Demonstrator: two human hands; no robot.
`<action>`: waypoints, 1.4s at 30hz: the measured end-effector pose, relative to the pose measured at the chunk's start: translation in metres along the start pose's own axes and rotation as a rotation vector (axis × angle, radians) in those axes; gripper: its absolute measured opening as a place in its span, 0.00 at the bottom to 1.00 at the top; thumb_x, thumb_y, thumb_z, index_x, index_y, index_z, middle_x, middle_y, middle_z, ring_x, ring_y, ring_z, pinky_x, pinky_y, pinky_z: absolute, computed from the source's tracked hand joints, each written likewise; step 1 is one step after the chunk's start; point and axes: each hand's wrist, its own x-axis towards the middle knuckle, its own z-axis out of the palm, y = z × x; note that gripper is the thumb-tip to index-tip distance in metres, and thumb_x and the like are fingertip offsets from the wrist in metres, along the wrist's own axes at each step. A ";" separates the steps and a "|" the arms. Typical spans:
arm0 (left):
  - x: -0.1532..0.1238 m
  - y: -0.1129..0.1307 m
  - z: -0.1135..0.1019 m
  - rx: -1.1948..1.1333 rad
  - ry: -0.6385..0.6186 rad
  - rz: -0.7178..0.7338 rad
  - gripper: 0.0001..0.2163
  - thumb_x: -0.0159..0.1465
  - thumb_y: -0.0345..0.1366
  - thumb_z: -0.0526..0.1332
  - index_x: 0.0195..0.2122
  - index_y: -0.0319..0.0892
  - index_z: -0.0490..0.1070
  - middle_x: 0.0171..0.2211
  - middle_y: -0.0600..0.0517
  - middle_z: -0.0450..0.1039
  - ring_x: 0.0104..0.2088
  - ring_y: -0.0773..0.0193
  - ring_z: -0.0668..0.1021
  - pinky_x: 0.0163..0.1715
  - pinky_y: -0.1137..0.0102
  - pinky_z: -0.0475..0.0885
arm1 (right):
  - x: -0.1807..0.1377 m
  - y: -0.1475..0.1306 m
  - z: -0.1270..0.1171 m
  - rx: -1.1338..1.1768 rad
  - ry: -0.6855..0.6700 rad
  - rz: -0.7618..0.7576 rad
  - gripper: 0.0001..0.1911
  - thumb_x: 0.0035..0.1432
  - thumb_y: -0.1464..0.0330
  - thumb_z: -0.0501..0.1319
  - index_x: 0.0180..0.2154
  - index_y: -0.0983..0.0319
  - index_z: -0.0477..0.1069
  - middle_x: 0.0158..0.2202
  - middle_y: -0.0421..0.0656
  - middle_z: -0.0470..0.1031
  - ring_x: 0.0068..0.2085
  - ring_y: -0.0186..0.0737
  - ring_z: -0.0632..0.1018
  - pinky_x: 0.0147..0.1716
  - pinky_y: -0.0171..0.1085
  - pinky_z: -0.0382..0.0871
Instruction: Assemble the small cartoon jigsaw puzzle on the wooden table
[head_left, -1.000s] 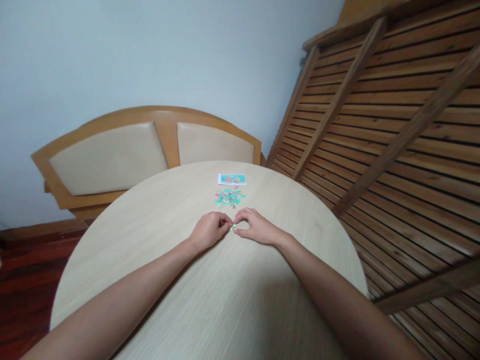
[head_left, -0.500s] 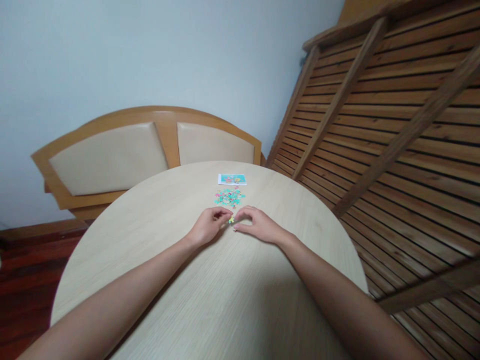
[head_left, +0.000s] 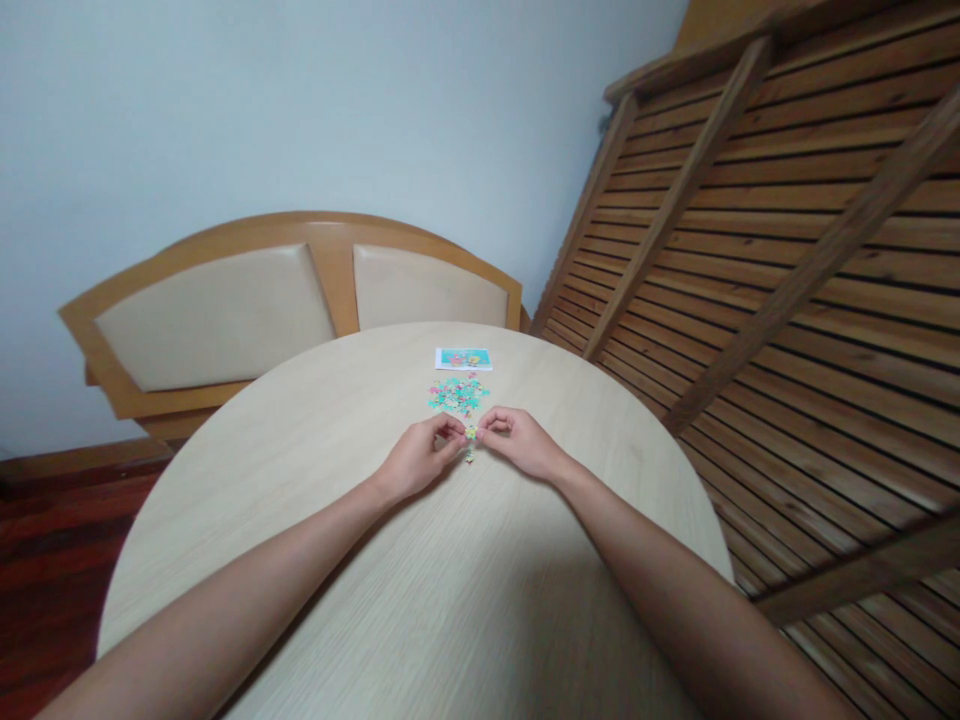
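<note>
A yellow jigsaw piece (head_left: pixel 472 433) is held from opposite sides by the left hand (head_left: pixel 421 456) and right hand (head_left: pixel 523 444), both pinched nearly closed, before a puzzle-piece pile (head_left: pixel 456 394) and, beyond, a picture card (head_left: pixel 463 359) on the round table (head_left: pixel 360 395).

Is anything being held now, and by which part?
Yes, a yellowish puzzle bit, perhaps joined pieces: the left hand pinches its left edge, the right hand its right.
</note>
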 end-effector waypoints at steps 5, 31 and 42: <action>-0.004 0.005 -0.018 0.361 -0.196 0.290 0.10 0.68 0.35 0.56 0.44 0.43 0.76 0.43 0.47 0.79 0.47 0.57 0.77 0.52 0.62 0.69 | -0.004 0.005 -0.010 -0.100 -0.013 0.047 0.10 0.55 0.63 0.64 0.33 0.65 0.74 0.30 0.44 0.80 0.33 0.38 0.78 0.35 0.36 0.71; -0.006 -0.001 -0.026 0.486 -0.397 0.537 0.16 0.65 0.33 0.57 0.52 0.42 0.75 0.51 0.45 0.76 0.50 0.55 0.77 0.55 0.63 0.70 | -0.007 0.003 -0.007 -0.486 -0.064 -0.038 0.08 0.53 0.70 0.63 0.34 0.61 0.82 0.32 0.42 0.83 0.35 0.39 0.81 0.39 0.35 0.71; -0.006 -0.003 -0.025 0.516 -0.390 0.547 0.15 0.64 0.35 0.57 0.51 0.41 0.75 0.50 0.46 0.76 0.50 0.56 0.77 0.54 0.63 0.71 | -0.006 0.000 -0.002 -0.584 -0.065 -0.050 0.08 0.53 0.71 0.64 0.34 0.61 0.82 0.31 0.41 0.82 0.34 0.38 0.79 0.38 0.34 0.68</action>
